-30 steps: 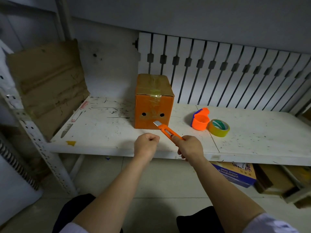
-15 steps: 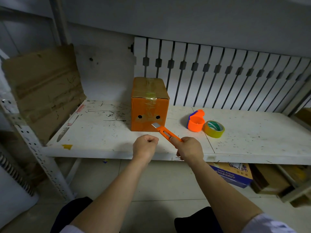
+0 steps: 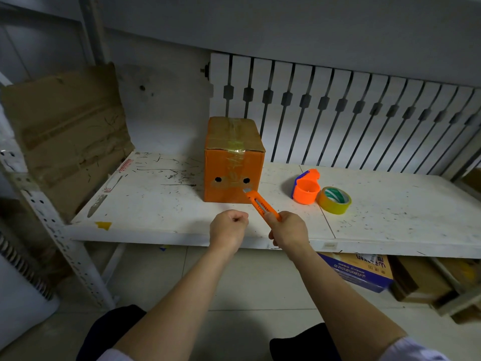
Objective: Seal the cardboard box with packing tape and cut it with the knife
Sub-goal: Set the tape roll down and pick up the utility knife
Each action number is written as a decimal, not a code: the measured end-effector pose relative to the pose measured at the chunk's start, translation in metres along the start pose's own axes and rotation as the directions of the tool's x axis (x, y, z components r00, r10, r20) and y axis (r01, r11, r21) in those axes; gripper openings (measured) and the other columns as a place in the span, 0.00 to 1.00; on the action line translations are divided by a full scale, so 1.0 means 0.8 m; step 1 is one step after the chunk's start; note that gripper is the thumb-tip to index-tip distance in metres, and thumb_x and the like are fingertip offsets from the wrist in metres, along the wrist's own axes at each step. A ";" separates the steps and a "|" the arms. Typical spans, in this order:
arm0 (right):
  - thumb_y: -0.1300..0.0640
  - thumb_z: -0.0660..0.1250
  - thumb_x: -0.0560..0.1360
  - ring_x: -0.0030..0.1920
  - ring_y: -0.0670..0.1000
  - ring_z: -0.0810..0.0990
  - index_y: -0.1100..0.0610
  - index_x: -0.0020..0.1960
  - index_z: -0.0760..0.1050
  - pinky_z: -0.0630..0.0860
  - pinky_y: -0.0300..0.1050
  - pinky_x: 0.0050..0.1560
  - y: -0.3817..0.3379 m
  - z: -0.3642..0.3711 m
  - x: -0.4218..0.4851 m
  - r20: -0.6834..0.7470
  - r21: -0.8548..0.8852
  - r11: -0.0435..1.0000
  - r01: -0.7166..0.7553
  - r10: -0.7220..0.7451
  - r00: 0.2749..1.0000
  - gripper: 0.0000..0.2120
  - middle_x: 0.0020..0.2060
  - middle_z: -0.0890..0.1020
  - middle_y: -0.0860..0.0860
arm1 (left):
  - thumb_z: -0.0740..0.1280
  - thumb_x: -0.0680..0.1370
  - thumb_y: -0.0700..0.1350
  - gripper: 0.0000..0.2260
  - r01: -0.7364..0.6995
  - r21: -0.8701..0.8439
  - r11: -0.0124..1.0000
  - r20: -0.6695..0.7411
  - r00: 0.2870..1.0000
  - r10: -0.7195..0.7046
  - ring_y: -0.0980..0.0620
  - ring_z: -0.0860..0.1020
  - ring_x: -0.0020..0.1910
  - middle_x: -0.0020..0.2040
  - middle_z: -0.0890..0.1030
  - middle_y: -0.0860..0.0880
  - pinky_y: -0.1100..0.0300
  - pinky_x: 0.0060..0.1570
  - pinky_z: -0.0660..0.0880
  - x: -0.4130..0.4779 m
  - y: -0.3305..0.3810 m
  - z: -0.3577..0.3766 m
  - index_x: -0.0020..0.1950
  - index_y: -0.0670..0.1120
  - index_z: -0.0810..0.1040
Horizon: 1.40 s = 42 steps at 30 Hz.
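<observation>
My right hand (image 3: 289, 229) is wrapped tight round the orange knife (image 3: 261, 203), blade tip out and pointing at the lower front corner of the box (image 3: 234, 162); whether it touches, I can't tell. My left hand (image 3: 228, 227) is balled into an empty fist just beside it. The box stands upright on the white shelf (image 3: 156, 204), tape across its top. Right of it sit the dispenser (image 3: 305, 187) and tape roll (image 3: 334, 200).
</observation>
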State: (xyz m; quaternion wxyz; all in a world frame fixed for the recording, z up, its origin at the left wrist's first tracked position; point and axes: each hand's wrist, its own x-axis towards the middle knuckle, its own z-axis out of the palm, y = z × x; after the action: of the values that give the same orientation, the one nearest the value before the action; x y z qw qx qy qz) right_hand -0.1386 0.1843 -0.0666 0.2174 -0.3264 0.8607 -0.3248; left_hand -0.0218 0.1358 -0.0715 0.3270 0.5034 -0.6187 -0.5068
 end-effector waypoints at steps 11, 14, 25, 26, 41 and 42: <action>0.55 0.57 0.80 0.46 0.56 0.77 0.59 0.62 0.69 0.77 0.50 0.54 0.010 0.008 0.024 -0.012 -0.103 0.993 0.063 -0.065 0.998 0.13 0.48 0.77 0.57 | 0.64 0.77 0.44 0.08 -0.042 0.090 0.995 0.034 0.999 0.040 0.49 0.78 0.53 0.54 0.83 0.48 0.58 0.51 0.74 0.026 -0.005 0.010 0.51 0.45 0.81; 0.53 0.53 0.80 0.52 0.58 0.77 0.57 0.68 0.65 0.74 0.50 0.53 0.011 0.007 0.043 -0.063 -0.142 0.988 0.057 -0.067 0.996 0.18 0.56 0.77 0.60 | 0.63 0.77 0.44 0.09 -0.097 0.216 0.972 0.052 0.995 0.088 0.47 0.79 0.53 0.55 0.83 0.48 0.57 0.52 0.76 0.043 -0.009 0.012 0.53 0.46 0.81; 0.65 0.56 0.78 0.55 0.59 0.75 0.42 0.75 0.48 0.78 0.54 0.56 0.015 0.020 0.166 -0.067 -0.243 0.967 -0.071 0.056 0.996 0.33 0.64 0.63 0.62 | 0.63 0.77 0.44 0.11 -0.309 0.499 0.810 0.186 0.951 0.248 0.47 0.74 0.58 0.58 0.80 0.48 0.50 0.58 0.74 0.127 -0.015 0.054 0.59 0.49 0.78; 0.64 0.55 0.78 0.52 0.57 0.75 0.40 0.75 0.47 0.78 0.52 0.55 0.017 0.023 0.175 -0.074 -0.251 0.967 -0.047 0.029 0.997 0.33 0.63 0.63 0.61 | 0.63 0.77 0.43 0.11 -0.318 0.499 0.806 0.182 0.948 0.262 0.48 0.74 0.58 0.58 0.80 0.48 0.51 0.57 0.74 0.132 -0.016 0.058 0.58 0.49 0.78; 0.70 0.62 0.73 0.47 0.56 0.78 0.59 0.69 0.62 0.77 0.47 0.42 0.024 0.053 0.248 -0.123 -0.679 0.728 0.094 -0.239 0.963 0.26 0.58 0.69 0.61 | 0.61 0.77 0.40 0.10 -0.430 0.439 0.789 0.188 0.903 0.387 0.47 0.74 0.54 0.52 0.82 0.48 0.52 0.53 0.74 0.168 -0.035 0.084 0.53 0.46 0.80; 0.68 0.62 0.74 0.51 0.57 0.77 0.60 0.68 0.65 0.77 0.47 0.43 0.023 0.053 0.249 -0.127 -0.698 0.712 0.072 -0.222 0.967 0.23 0.58 0.70 0.60 | 0.62 0.77 0.40 0.10 -0.423 0.441 0.792 0.186 0.906 0.380 0.47 0.74 0.54 0.52 0.82 0.48 0.52 0.53 0.74 0.168 -0.036 0.083 0.53 0.46 0.80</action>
State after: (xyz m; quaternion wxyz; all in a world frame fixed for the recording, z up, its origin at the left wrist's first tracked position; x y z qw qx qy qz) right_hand -0.2592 0.0370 -0.1413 -0.0344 -0.4166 0.9079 -0.0299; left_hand -0.1121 0.0279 -0.1314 0.2674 0.4018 -0.8293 -0.2815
